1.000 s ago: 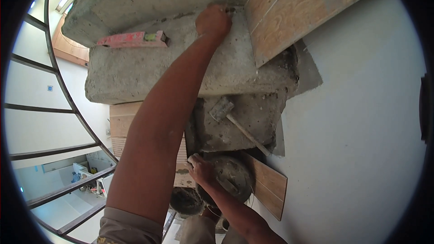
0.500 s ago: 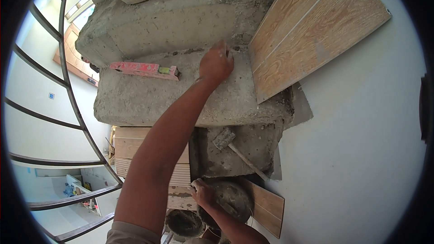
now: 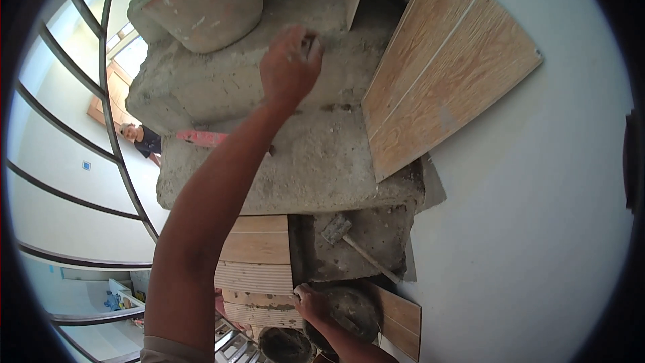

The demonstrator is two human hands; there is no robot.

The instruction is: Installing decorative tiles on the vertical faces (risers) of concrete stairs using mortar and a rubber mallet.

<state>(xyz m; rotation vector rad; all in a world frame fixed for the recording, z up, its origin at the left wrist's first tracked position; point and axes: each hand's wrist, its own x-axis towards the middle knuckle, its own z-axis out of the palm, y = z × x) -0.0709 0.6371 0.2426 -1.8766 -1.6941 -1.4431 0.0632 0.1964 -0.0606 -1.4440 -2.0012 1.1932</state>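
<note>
My left hand is closed and raised over the upper rough concrete step. Whatever its curled fingers may hold is hidden. Beneath my left forearm, a red spirit level lies on the lower step's tread, partly covered. My right hand is closed beside the edge of the tiled step and the rim of a round dark mortar tub. I cannot make out what is in its fingers. A mallet with a pale handle rests on the bare concrete to the right of the tiles.
Wood-look tiles lean against the white wall at right; another tile stands below. A large pale bucket sits on the upper step. A dark bucket is nearby. Beyond the metal railing is another person.
My left hand has moved up and slightly left, from the lower tread to over the upper step. The view has shifted, showing more of the bucket above. My right hand stays by the tub.
</note>
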